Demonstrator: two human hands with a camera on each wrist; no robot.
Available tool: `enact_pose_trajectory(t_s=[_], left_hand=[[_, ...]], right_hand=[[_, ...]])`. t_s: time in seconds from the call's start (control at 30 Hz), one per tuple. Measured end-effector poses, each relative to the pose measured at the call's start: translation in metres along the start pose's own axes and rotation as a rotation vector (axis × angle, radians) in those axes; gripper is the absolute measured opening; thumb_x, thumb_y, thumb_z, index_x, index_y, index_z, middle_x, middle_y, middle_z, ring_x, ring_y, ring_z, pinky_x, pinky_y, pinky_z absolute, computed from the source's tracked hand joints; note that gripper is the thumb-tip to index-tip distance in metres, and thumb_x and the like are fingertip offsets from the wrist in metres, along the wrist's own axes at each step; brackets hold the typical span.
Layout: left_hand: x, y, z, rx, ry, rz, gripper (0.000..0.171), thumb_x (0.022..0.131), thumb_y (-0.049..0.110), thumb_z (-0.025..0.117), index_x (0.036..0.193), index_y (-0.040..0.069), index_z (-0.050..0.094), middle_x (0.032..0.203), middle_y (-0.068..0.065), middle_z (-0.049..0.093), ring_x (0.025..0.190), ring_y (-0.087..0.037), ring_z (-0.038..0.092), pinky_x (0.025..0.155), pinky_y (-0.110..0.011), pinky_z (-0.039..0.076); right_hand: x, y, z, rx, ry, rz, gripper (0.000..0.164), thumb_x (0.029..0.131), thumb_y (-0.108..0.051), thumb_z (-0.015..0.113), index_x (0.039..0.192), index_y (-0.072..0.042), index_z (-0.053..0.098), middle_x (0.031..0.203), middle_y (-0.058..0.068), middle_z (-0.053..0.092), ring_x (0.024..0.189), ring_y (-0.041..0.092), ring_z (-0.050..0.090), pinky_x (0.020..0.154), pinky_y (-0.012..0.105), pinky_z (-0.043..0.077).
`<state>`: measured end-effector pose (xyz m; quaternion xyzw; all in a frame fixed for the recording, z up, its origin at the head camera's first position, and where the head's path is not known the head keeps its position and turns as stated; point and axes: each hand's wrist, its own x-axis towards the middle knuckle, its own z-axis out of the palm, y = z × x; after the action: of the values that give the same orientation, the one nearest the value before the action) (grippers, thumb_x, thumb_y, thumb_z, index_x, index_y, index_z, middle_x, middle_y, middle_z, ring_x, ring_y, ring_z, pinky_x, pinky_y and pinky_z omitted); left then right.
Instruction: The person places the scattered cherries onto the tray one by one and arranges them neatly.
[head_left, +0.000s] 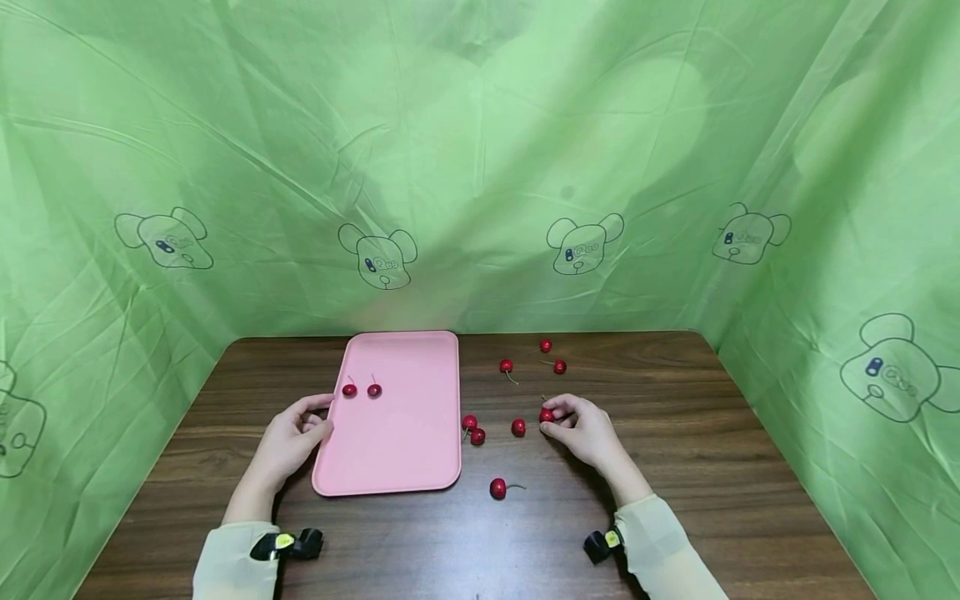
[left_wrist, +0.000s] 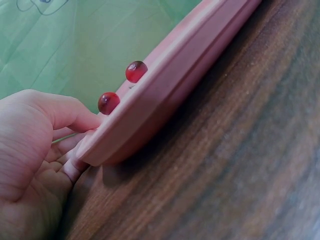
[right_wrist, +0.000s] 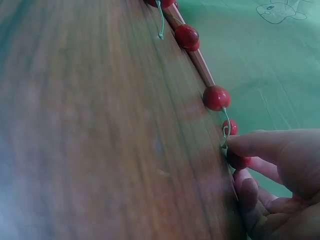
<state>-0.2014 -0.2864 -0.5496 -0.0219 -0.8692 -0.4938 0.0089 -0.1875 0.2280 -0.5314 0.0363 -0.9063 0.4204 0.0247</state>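
Observation:
My left hand (head_left: 288, 437) grips the left rim of a pink tray (head_left: 397, 446), with the thumb on the rim and fingers beneath it in the left wrist view. Two red cherries with stems, one near the rim (head_left: 349, 390) and one beside it (head_left: 374, 390), lie in the tray's upper left. Right of the tray, my right hand (head_left: 588, 429) pinches a red cherry (head_left: 546, 415) between thumb and fingers. In the right wrist view that cherry (right_wrist: 239, 160) is partly hidden by the fingers. Another cherry (head_left: 518, 427) lies just left of this hand.
Two cherries (head_left: 477, 437) sit close together by the tray's right edge. One with a long stem (head_left: 498, 488) lies nearer the front. Three more, including one at the right (head_left: 560, 367), are toward the back of the wooden table (head_left: 675, 400). Green cloth (head_left: 480, 167) hangs around the table.

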Motion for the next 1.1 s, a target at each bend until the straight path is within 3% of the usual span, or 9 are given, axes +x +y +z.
enact_pose_trajectory(t_s=[0.83,1.1], left_hand=[[0.002,0.002,-0.001,0.004,0.006,-0.003,0.045,0.104,0.010,0.073,0.147,0.002,0.064,0.101,-0.016,0.067,0.082,-0.014,0.060,0.070,-0.024,0.052],[0.000,0.003,0.000,-0.003,-0.007,-0.016,0.046,0.104,0.012,0.074,0.148,0.002,0.063,0.101,-0.014,0.066,0.084,-0.015,0.058,0.070,-0.023,0.051]], right_hand=[[0.005,0.000,-0.003,0.033,0.036,0.034,0.015,0.093,-0.018,0.084,0.104,-0.013,0.076,0.095,0.000,0.074,0.080,0.014,0.066,0.077,0.032,0.053],[0.005,0.007,-0.014,0.099,-0.002,0.012,0.015,0.097,-0.015,0.082,0.110,-0.011,0.076,0.099,0.003,0.073,0.074,0.013,0.067,0.062,0.027,0.053]])
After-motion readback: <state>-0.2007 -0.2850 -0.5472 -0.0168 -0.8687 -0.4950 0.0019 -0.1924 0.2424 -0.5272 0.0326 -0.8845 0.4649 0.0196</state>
